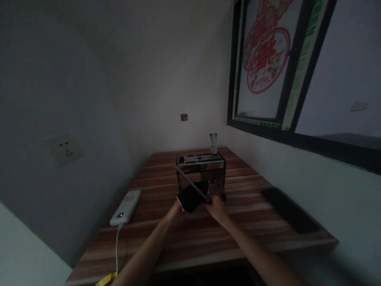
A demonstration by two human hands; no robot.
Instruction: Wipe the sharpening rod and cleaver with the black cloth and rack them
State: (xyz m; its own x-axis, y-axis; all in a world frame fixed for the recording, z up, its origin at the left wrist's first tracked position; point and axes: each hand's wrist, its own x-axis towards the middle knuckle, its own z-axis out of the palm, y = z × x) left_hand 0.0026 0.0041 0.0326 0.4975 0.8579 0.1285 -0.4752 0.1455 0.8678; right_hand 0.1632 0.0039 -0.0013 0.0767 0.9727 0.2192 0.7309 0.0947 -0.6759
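My left hand [176,212] is closed on the lower left edge of a flat black piece [192,197] with a pale rim; its kind is unclear in the dim light. My right hand [218,207] is wrapped round the dark end of a slim grey rod [190,182]. The rod slants up to the left, across the front of the black piece. Just behind both hands stands a dark box with a slotted top [201,159] and a see-through-looking front. At its back right corner a crumpled silvery upright thing [213,143] shows.
The wood-grain table [160,171] meets walls at the left, back and right. A white power bank [126,206] with a cable [117,246] lies at left, near a yellow strip [106,279]. A black flat slab [288,209] lies at right, below a dark-framed window [264,123].
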